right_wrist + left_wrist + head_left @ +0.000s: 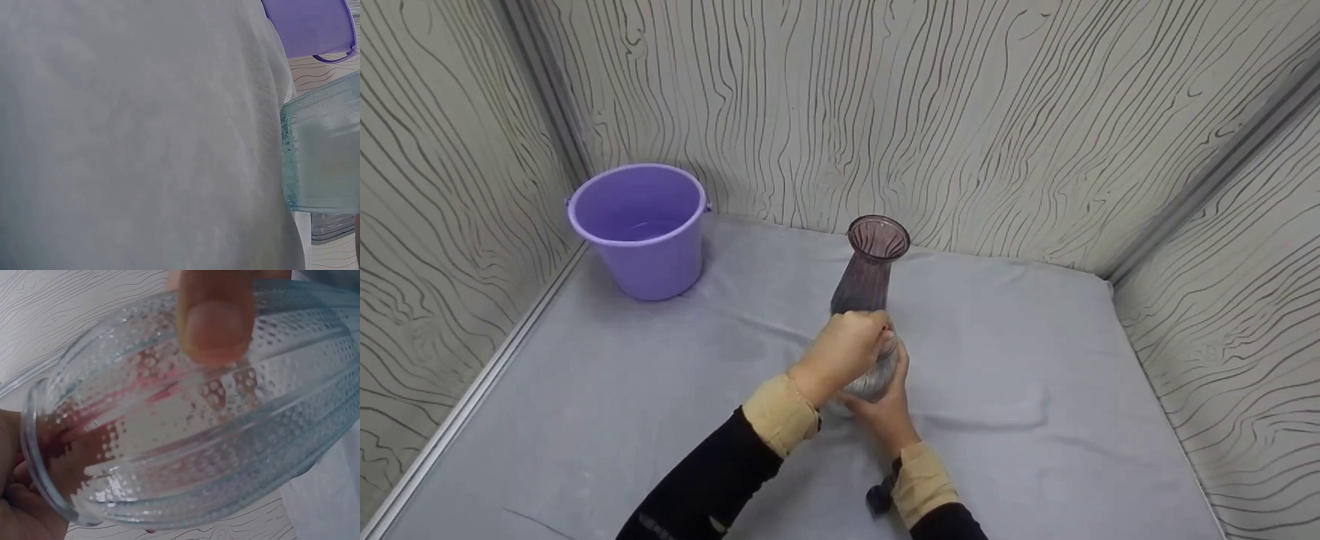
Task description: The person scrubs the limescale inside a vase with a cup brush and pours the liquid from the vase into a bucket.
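A clear ribbed, dotted glass vase (185,455) lies on its side across the left wrist view, rim at left. My right hand (894,397) holds its body from below in the head view. In the left wrist view, a thumb (216,329) presses on the glass. My left hand (847,349) is curled at the mouth, and its fingers look bunched around a pink-red thing, blurred through the glass. The kind of that thing is unclear. In the right wrist view, a thick glass base (320,157) shows at right.
A purple-tinted glass vase (864,283) stands behind the hands. A purple bucket (656,262) is at the back left, near the wall corner. Grey cloth (607,420) covers the table. Patterned panels (810,112) enclose it at the back and sides.
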Demonstrator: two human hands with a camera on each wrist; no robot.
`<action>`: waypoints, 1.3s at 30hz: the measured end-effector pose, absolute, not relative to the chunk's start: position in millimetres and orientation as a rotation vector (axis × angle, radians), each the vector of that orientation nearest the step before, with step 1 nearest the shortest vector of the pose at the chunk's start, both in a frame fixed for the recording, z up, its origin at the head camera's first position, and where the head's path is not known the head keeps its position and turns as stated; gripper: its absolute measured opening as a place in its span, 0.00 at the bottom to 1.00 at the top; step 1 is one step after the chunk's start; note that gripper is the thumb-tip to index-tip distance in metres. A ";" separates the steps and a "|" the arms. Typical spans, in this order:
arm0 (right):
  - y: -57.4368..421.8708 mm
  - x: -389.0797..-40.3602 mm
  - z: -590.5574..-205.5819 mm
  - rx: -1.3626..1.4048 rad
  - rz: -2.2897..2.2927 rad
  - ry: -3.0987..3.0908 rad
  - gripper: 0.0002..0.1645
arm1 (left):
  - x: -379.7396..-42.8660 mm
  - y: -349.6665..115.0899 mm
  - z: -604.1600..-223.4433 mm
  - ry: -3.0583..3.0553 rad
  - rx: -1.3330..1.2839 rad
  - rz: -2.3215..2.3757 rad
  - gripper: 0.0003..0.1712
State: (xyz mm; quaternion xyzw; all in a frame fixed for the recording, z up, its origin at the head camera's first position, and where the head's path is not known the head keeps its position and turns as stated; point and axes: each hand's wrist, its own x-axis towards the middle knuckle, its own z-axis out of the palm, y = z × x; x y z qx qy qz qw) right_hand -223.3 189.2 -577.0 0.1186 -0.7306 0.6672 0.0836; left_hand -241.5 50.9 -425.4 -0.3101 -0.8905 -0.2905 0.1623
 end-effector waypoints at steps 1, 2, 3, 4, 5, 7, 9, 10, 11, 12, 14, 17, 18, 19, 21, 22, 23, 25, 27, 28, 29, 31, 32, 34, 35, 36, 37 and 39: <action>189.2 -223.7 -577.2 0.356 1.984 -2.186 0.75 | -241.8 50.8 -425.2 -2.538 -0.881 -0.835 0.07; 189.3 -223.8 -577.3 0.355 1.979 -2.191 0.74 | -242.0 50.6 -425.3 -2.535 -0.879 -0.833 0.07; 189.3 -223.8 -577.5 0.354 1.980 -2.195 0.74 | -242.0 50.5 -425.3 -2.532 -0.877 -0.826 0.07; 189.4 -223.7 -577.7 0.350 1.978 -2.198 0.74 | -241.9 50.6 -425.3 -2.531 -0.874 -0.815 0.07; 189.6 -223.6 -578.0 0.348 1.975 -2.202 0.74 | -241.7 50.7 -425.4 -2.529 -0.875 -0.797 0.06; 190.2 -223.0 -578.4 0.343 1.967 -2.209 0.74 | -241.0 51.1 -426.1 -2.526 -0.884 -0.752 0.07; 190.9 -222.5 -578.6 0.344 1.962 -2.208 0.75 | -240.0 51.4 -427.4 -2.522 -0.902 -0.702 0.06; 190.6 -221.9 -578.9 0.343 1.963 -2.206 0.75 | -239.3 50.9 -428.3 -2.519 -0.911 -0.672 0.06; 190.1 -221.4 -579.2 0.342 1.963 -2.206 0.75 | -238.7 50.3 -429.4 -2.514 -0.922 -0.643 0.05; 189.7 -221.0 -579.4 0.342 1.958 -2.207 0.76 | -238.2 49.7 -430.5 -2.505 -0.932 -0.612 0.04; 188.9 -220.4 -580.1 0.338 1.953 -2.207 0.76 | -237.6 48.1 -432.6 -2.478 -0.954 -0.558 0.04; 188.3 -219.8 -580.7 0.311 1.950 -2.221 0.76 | -237.2 45.5 -434.8 -2.413 -0.982 -0.503 0.08; 188.2 -219.8 -580.8 0.303 1.953 -2.228 0.76 | -237.2 44.7 -435.3 -2.388 -0.990 -0.496 0.08; 188.3 -219.8 -580.8 0.295 1.960 -2.233 0.76 | -237.3 43.9 -435.5 -2.367 -0.996 -0.497 0.08; 188.7 -220.1 -579.9 0.284 1.959 -2.246 0.76 | -238.4 43.1 -436.1 -2.330 -1.001 -0.505 0.07; 189.1 -220.6 -579.3 0.287 1.954 -2.251 0.76 | -239.2 43.0 -436.2 -2.316 -0.998 -0.507 0.07; 189.5 -221.1 -578.4 0.291 1.947 -2.252 0.75 | -240.1 43.1 -436.1 -2.304 -0.994 -0.514 0.06; 190.5 -222.0 -577.3 0.307 1.920 -2.252 0.75 | -241.3 44.1 -436.4 -2.290 -0.979 -0.529 0.06; 191.0 -222.0 -576.8 0.319 1.903 -2.254 0.75 | -241.6 45.5 -437.4 -2.289 -0.965 -0.557 0.05; 191.2 -222.2 -576.8 0.320 1.905 -2.253 0.75 | -241.4 46.3 -437.5 -2.292 -0.963 -0.573 0.05; 191.2 -222.2 -576.8 0.318 1.909 -2.254 0.76 | -241.2 47.0 -437.8 -2.298 -0.964 -0.594 0.04; 191.1 -222.1 -577.0 0.317 1.917 -2.255 0.76 | -240.4 48.2 -438.0 -2.317 -0.966 -0.637 0.04; 191.0 -222.1 -577.3 0.316 1.923 -2.255 0.76 | -239.9 48.7 -438.0 -2.332 -0.965 -0.658 0.04; 190.7 -222.0 -577.7 0.317 1.930 -2.252 0.76 | -238.9 49.1 -437.3 -2.361 -0.961 -0.689 0.04; 190.6 -221.9 -577.9 0.317 1.927 -2.253 0.76 | -238.5 49.2 -436.7 -2.375 -0.957 -0.702 0.05; 190.4 -221.9 -578.1 0.316 1.923 -2.255 0.76 | -238.2 49.2 -436.0 -2.388 -0.953 -0.710 0.05; 190.3 -221.9 -578.1 0.313 1.922 -2.256 0.76 | -237.9 49.1 -435.3 -2.400 -0.949 -0.714 0.05; 189.7 -222.0 -577.5 0.316 1.936 -2.248 0.75 | -237.7 49.1 -433.8 -2.412 -0.947 -0.696 0.05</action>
